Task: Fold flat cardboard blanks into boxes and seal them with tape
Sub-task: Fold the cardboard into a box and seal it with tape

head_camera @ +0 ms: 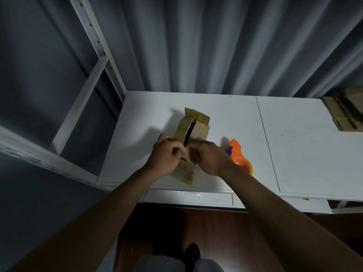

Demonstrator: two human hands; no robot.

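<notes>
While both hands work at its near end, the cardboard box (193, 132) stands on the white table (294, 146), close to the front edge and left of the seam between the two tabletops. It is brown, small and narrow, with yellowish-green tape covering its left side and running down the near corner. Its top is only partly closed: two long flaps meet unevenly, leaving a dark slit down the middle, and a short end flap at the far side sticks up at a tilt, also streaked with tape. The left hand (165, 156) curls its fingers over the left flap and grips it; the right hand (209, 156) has its fingers bent down onto the right flap, holding it at the seam. Just right of the right hand lies an orange tape dispenser (238, 154) with a blue part, resting on the table. At the far right edge sits a stack of flat cardboard blanks (345, 112).
</notes>
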